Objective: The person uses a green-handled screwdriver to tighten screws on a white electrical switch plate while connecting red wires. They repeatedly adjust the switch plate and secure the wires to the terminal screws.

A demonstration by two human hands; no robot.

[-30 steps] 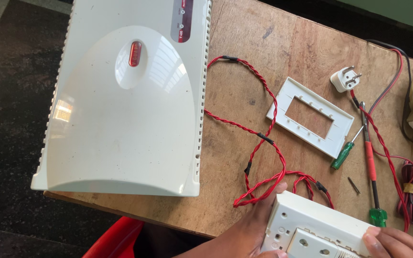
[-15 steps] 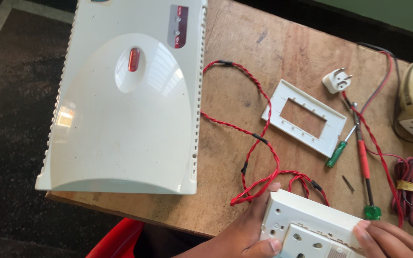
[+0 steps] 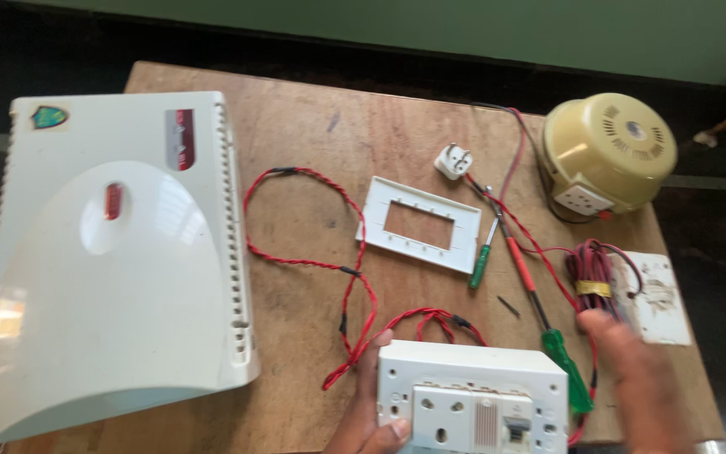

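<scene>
Two hands busy: I see left hand (image 3: 369, 420) pinching switch box (image 3: 472, 395); right hand (image 3: 636, 378) blurred, spread near wire coil (image 3: 594, 273); steady box next.

Up and to the left of our hands we see a large white casing (image 3: 111, 261) on the wooden tabletop (image 3: 313, 118). Straight above them lies a white frame plate (image 3: 420, 224), with a white plug (image 3: 453, 161) and a cream round housing (image 3: 607, 151) beyond it to the right.
</scene>
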